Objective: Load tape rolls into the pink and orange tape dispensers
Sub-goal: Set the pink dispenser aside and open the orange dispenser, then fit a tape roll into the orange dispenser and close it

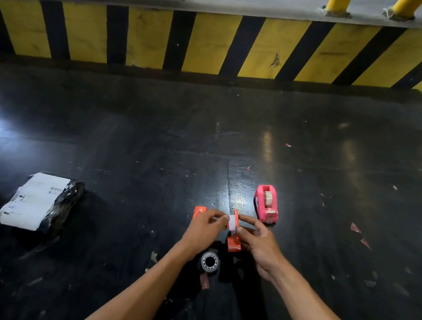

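Observation:
The pink tape dispenser [266, 203] stands on the dark floor with a tape roll seated in it. Nearer to me, the orange dispenser [234, 241] stands partly hidden behind my hands. My left hand [202, 232] and my right hand [258, 241] pinch a white tape roll [232, 222] between their fingertips, just above the orange dispenser. A clear tape roll [210, 261] lies flat on the floor below my left wrist. An orange piece [199, 212] sits just beyond my left hand.
A parcel wrapped in black plastic with white labels [40, 201] lies on the floor to the left. A yellow and black striped kerb [218, 43] runs across the back. Small paper scraps [355, 228] dot the floor at right.

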`<action>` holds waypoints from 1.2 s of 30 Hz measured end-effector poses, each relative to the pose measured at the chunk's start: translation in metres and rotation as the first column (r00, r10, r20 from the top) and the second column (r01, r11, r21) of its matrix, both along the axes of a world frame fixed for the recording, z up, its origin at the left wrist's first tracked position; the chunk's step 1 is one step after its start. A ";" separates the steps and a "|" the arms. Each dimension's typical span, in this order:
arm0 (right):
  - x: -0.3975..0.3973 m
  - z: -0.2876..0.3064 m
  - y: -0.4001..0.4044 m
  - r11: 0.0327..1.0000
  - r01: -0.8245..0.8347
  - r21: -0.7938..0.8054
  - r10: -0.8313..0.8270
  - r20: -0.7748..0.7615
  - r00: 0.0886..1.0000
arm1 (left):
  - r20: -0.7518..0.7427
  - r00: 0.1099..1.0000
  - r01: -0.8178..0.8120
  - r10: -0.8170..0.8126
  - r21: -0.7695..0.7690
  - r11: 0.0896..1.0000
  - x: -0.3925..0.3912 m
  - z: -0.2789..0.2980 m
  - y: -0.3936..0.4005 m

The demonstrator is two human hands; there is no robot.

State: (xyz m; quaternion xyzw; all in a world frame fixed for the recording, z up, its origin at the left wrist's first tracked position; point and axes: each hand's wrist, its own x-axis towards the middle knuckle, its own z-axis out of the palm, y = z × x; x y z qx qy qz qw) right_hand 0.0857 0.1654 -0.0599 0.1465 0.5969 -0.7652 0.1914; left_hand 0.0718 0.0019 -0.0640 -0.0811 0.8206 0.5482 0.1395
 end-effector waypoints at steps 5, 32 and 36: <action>0.001 0.000 0.005 1.000 -0.013 0.015 0.013 -0.016 1.000 | 0.145 0.985 -0.124 0.098 0.185 0.975 -0.004 0.002 0.003; 0.011 -0.005 0.024 0.973 0.210 0.098 -0.215 0.046 0.976 | 0.046 0.715 0.490 -0.697 -0.745 0.453 0.060 -0.026 -0.036; 0.013 -0.005 0.021 0.975 0.201 0.093 -0.206 0.051 0.977 | -0.026 0.743 0.415 -0.668 -0.766 0.491 0.062 -0.032 -0.033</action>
